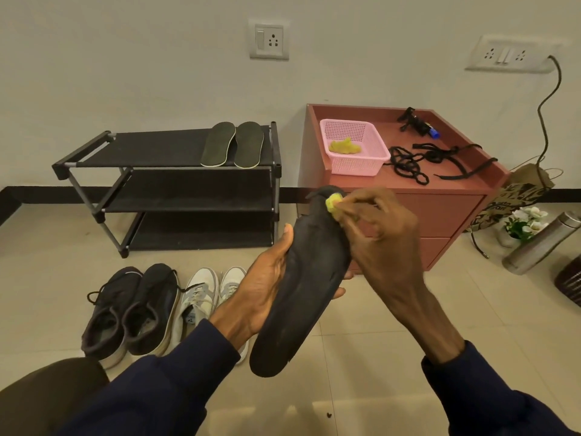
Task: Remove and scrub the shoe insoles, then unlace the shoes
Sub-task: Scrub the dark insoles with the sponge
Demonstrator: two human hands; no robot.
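Yellow sponge [334, 203], pinched in the right hand [382, 234], scrubs the toe of the black insole [305, 287], gripped mid-frame by the left hand [267, 278]; next, likely, strokes down toward its seven-o'clock heel.

Black insole [301, 287], yellow sponge [332, 202], pink perforated basket [355, 158], reddish-brown cabinet [440, 196], black rack [176, 184].

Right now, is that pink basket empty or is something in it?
Not empty. The pink basket on the red cabinet holds one crumpled yellow-green wad on its floor.
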